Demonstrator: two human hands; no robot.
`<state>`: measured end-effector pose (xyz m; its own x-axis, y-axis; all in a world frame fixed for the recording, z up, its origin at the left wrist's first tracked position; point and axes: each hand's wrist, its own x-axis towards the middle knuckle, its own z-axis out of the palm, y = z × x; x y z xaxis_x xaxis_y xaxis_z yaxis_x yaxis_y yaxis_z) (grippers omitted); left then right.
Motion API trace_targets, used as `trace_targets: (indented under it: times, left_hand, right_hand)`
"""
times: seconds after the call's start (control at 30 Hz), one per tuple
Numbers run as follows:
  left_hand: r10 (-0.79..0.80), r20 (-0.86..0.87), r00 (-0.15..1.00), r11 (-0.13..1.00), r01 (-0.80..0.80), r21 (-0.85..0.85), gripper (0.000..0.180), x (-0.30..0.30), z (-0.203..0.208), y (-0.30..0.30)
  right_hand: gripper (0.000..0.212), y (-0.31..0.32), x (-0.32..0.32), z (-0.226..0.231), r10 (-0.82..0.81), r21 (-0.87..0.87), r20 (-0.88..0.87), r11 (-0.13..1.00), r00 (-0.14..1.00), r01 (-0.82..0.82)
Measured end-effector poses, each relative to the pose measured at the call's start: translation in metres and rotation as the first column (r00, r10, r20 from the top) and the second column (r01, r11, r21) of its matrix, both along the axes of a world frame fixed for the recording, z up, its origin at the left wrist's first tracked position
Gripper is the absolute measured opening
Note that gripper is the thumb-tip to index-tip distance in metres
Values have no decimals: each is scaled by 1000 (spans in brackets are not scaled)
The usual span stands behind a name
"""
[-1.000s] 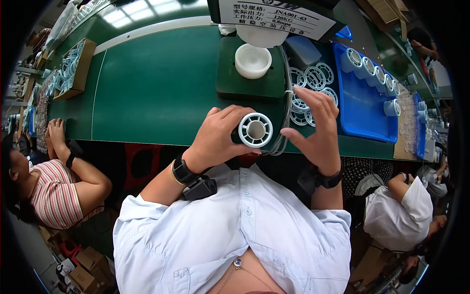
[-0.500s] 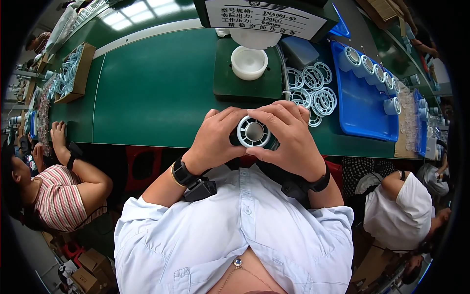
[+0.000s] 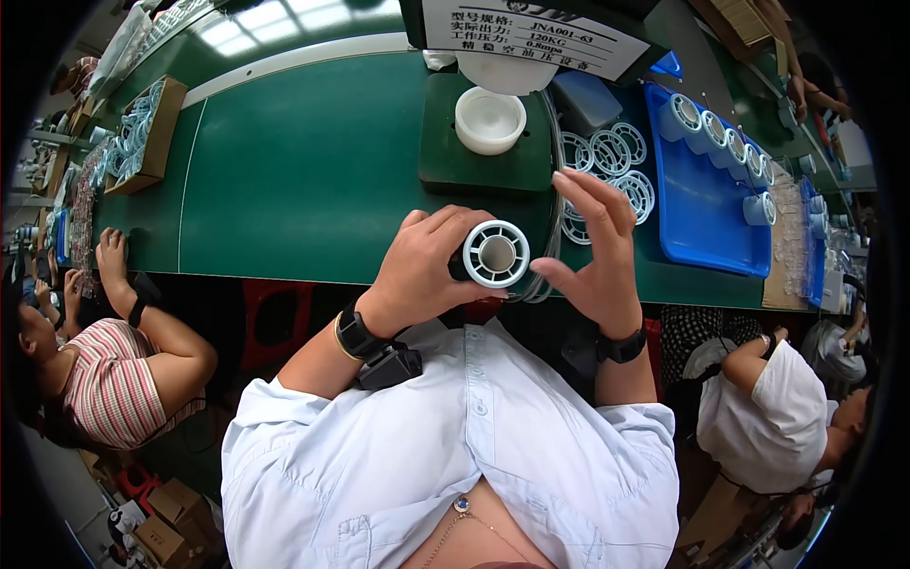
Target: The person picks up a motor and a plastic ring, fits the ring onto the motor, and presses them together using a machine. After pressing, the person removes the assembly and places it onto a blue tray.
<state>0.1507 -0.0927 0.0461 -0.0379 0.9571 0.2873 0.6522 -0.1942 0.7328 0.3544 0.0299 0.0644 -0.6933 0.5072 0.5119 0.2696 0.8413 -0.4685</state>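
My left hand (image 3: pixel 417 264) is closed around the side of a short cylinder (image 3: pixel 496 254) at the table's front edge. A white spoked ring sits on its upturned end, with a silvery round middle inside. To the right, my right hand (image 3: pixel 603 256) is apart from the cylinder, its fingers spread and nothing in them. Its fingertips are closest to a pile of loose pale spoked rings (image 3: pixel 611 152), and cover some of them. Ahead of my hands, a white round cup (image 3: pixel 491 121) rests on the dark green base (image 3: pixel 441 166) of a press.
The press head (image 3: pixel 531 38), bearing a label, overhangs the cup. On the right a blue tray (image 3: pixel 706 228) holds several white cylinders along its far side. A cardboard box (image 3: pixel 156 142) of pale rings stands at left. People sit on both sides; cables (image 3: pixel 555 142) run beside the press.
My right hand has let go of the cylinder, opened, and moved to the right towards the loose rings. The left hand keeps the cylinder in nearly the same place.
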Motion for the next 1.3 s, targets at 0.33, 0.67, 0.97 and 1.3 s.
trace_targets:
  times: [0.33, 0.67, 0.97, 1.3]
  left_hand:
    - [100, 102, 990, 965, -121, 234, 63, -50, 43, 55]
    - [88, 139, 986, 996, -86, -17, 56, -55, 48, 98]
    - [56, 130, 990, 997, -49, -54, 55, -58, 42, 100]
    - [128, 421, 898, 976, -189, 105, 28, -137, 3, 78]
  right_hand:
    - [45, 19, 13, -24, -124, -122, -334, 989, 934, 88]
    - [36, 14, 11, -27, -154, -266, -382, 963, 911, 52]
    - [39, 67, -4, 21, -106, 8, 170, 994, 980, 106]
    - [32, 98, -22, 7, -189, 109, 370, 981, 909, 159]
